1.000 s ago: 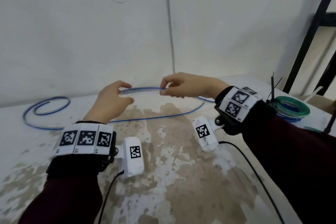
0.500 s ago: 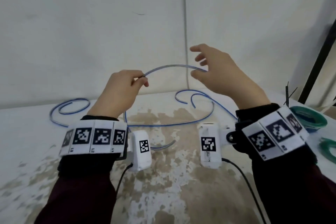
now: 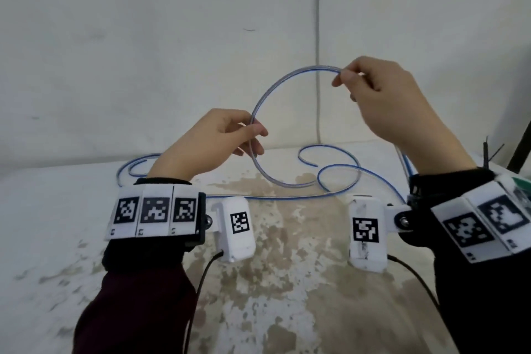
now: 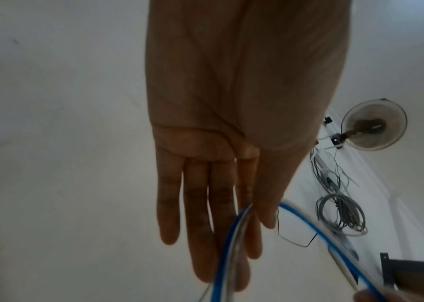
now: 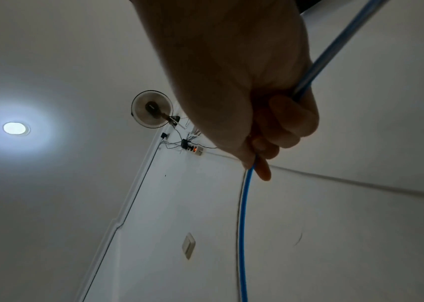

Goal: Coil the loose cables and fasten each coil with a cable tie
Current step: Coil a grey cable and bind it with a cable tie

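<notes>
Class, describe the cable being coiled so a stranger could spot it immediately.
Start at the stained white table against the wall. Above it, the left hand and right hand pinch the blue-striped cable. Unlike the green coil at the right edge, it arches in mid-air.

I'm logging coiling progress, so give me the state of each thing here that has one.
blue cable: one loop lifted between the hands, the rest loose on the table, untied.
left hand: pinches the loop's lower left.
right hand: pinches the loop's top.
green coil: at the right edge, mostly hidden.
cable ties: black, sticking up, unused.
</notes>
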`<act>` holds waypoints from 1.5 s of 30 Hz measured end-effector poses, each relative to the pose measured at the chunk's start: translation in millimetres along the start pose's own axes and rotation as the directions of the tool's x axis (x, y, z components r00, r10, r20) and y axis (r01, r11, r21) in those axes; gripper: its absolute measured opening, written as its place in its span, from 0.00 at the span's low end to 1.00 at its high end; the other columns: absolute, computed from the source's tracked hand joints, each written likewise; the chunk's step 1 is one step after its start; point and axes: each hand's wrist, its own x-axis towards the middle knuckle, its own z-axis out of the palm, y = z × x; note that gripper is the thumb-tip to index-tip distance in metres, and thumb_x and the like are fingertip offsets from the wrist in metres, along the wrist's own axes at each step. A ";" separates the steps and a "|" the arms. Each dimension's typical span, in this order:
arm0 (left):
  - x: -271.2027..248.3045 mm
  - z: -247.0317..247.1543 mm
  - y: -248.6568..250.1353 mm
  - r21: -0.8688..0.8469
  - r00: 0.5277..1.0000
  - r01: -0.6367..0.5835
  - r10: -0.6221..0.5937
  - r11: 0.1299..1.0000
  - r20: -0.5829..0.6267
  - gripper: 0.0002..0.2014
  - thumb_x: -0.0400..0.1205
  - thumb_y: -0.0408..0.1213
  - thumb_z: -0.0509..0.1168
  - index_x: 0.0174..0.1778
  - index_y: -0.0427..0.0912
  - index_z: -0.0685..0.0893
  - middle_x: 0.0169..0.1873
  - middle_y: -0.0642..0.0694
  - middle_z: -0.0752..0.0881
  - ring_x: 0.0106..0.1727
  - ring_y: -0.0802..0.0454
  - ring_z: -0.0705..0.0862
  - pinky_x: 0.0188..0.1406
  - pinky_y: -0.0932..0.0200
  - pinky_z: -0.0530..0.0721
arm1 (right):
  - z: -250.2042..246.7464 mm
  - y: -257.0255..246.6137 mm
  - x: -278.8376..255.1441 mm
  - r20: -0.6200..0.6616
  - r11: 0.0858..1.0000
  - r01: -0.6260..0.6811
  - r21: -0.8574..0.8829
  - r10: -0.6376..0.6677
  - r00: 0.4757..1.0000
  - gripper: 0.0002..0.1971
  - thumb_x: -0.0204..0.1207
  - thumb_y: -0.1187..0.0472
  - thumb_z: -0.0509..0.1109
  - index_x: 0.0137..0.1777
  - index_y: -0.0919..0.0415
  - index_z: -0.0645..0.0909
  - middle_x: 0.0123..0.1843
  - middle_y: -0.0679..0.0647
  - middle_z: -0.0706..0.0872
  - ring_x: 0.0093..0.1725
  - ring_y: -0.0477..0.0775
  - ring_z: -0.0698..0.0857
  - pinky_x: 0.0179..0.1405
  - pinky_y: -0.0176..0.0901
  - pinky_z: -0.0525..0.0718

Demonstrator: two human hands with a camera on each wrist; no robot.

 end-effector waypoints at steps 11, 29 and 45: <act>-7.5 -5.3 15.4 0.344 0.991 -0.039 0.079 0.938 -0.104 0.07 0.82 0.43 0.66 0.49 0.54 0.90 0.32 0.40 0.86 0.25 0.60 0.75 0.21 0.72 0.67 | -4.0 -3.7 -7.7 0.098 0.984 0.021 -0.176 -0.004 0.995 0.18 0.77 0.42 0.66 0.58 0.54 0.79 0.45 0.49 0.84 0.42 0.50 0.79 0.44 0.41 0.73; -16.9 -8.6 36.0 -0.315 0.987 -0.082 0.032 0.946 -0.158 0.08 0.82 0.34 0.65 0.44 0.33 0.85 0.30 0.41 0.88 0.31 0.50 0.88 0.29 0.62 0.85 | -0.4 -3.7 -6.4 0.226 0.984 -0.098 0.151 0.062 0.972 0.16 0.84 0.61 0.53 0.47 0.56 0.83 0.33 0.51 0.74 0.28 0.49 0.71 0.27 0.42 0.72; -11.9 20.1 53.6 -0.621 0.990 -0.083 -0.006 0.780 -0.141 0.02 0.77 0.25 0.68 0.42 0.33 0.81 0.34 0.42 0.90 0.40 0.51 0.91 0.39 0.65 0.86 | 19.8 -26.3 -6.2 0.246 0.360 -0.290 0.887 0.164 0.955 0.11 0.85 0.65 0.58 0.51 0.67 0.82 0.31 0.51 0.72 0.26 0.42 0.73 0.27 0.31 0.78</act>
